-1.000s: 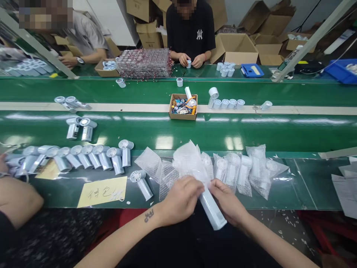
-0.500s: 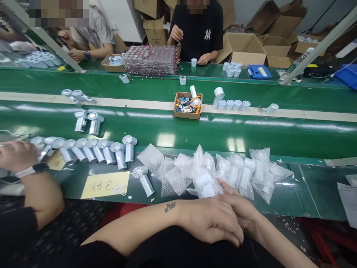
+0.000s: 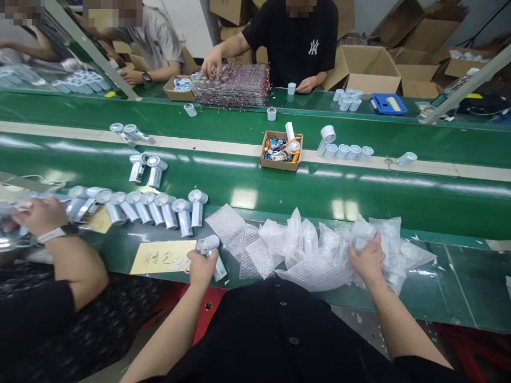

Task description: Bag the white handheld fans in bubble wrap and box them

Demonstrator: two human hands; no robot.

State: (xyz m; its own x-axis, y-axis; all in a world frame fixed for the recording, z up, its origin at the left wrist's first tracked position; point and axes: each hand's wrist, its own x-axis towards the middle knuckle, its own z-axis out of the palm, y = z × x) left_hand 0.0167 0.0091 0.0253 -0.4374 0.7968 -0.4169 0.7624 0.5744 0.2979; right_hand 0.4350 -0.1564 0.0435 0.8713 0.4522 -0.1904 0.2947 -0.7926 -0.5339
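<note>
My left hand [image 3: 200, 267] is closed around the handle of a loose white handheld fan [image 3: 211, 251] lying on the green bench next to a yellow paper note [image 3: 163, 257]. My right hand [image 3: 368, 260] rests on a heap of fans wrapped in bubble bags [image 3: 339, 250], fingers curled into the wrap at the heap's right side. Flat bubble bags [image 3: 230, 226] lie between my two hands.
A row of unwrapped fans [image 3: 151, 208] lies at the left, where a co-worker's hand [image 3: 38, 215] with a wristwatch works. On the green conveyor [image 3: 279, 191] sit more fans, a small parts box [image 3: 281, 150] and white caps [image 3: 345, 151]. Two people work across the belt among cardboard boxes.
My hands have parted: the left went left to the loose fan, the right went right onto the wrapped heap. The fan I was bagging now lies with the heap.
</note>
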